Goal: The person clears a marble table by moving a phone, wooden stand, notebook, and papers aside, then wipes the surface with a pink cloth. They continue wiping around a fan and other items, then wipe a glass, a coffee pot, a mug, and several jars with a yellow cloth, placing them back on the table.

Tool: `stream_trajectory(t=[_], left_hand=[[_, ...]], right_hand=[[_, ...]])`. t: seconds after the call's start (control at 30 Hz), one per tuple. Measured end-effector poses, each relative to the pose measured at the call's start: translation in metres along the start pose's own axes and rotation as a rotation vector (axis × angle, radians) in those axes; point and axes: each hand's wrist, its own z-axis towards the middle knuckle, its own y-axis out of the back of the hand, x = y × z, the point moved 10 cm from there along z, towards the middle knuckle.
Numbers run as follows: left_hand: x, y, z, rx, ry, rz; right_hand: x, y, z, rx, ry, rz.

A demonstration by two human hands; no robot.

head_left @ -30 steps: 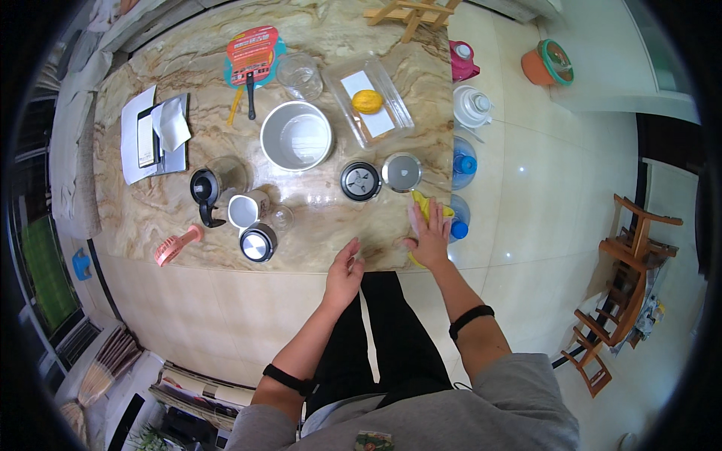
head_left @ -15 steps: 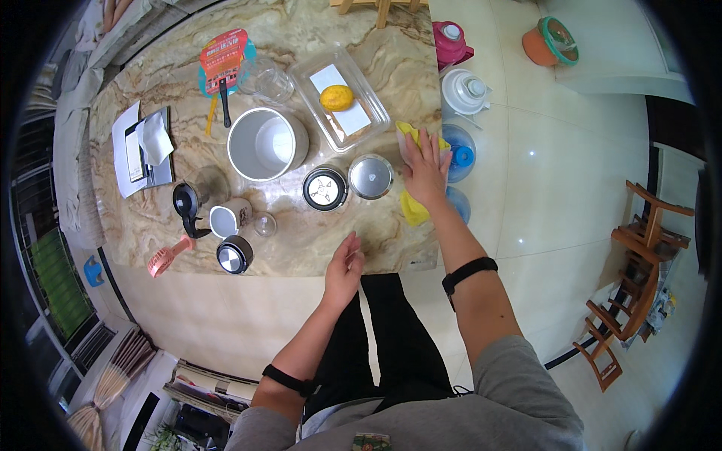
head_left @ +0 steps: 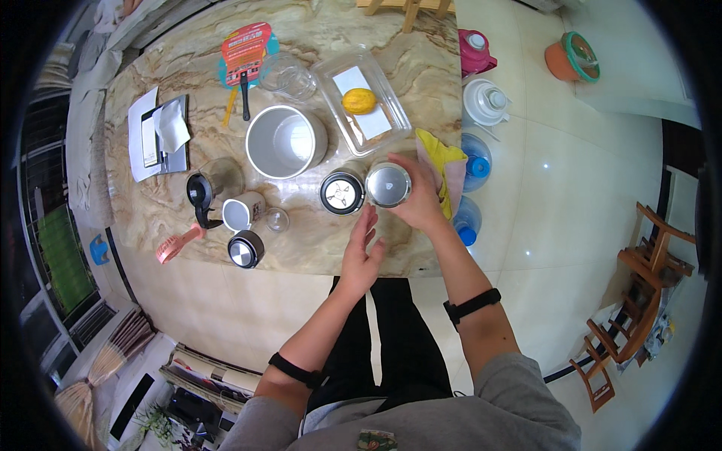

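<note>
My right hand grips a steel cylindrical cup standing near the marble table's front right. A yellow cloth lies just beyond that hand at the table's right edge. My left hand hovers with fingers apart above the front edge, close below a black-rimmed jar that stands beside the steel cup. A clear plastic tray holding a yellow fruit sits behind them.
A large white pot, white mug, glass kettle with black handle, small glass, round lidded tin, pink object, red fan, glass bowl and papers crowd the table. Water bottles stand on the floor right.
My right hand came back from the yellow cloth at the table's right edge and closed around the steel cup. My left hand lifted off the table edge toward the jars.
</note>
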Motion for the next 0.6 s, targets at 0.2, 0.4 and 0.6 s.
stream_trajectory(t=[0.2,0.4,0.6], left_hand=[[-0.003,0.002,-0.006,0.026,-0.028,0.0],[0.03,0.032,-0.035,0.002,0.066,0.001],[0.077,0.088,-0.069,-0.173,0.215,-0.155]], right_hand=[[0.008,0.008,-0.022,-0.089,0.09,0.034],[0.009,-0.021,-0.08,-0.005,0.068,0.119],[0.047,-0.088,-0.105,0.125,0.078,0.161]])
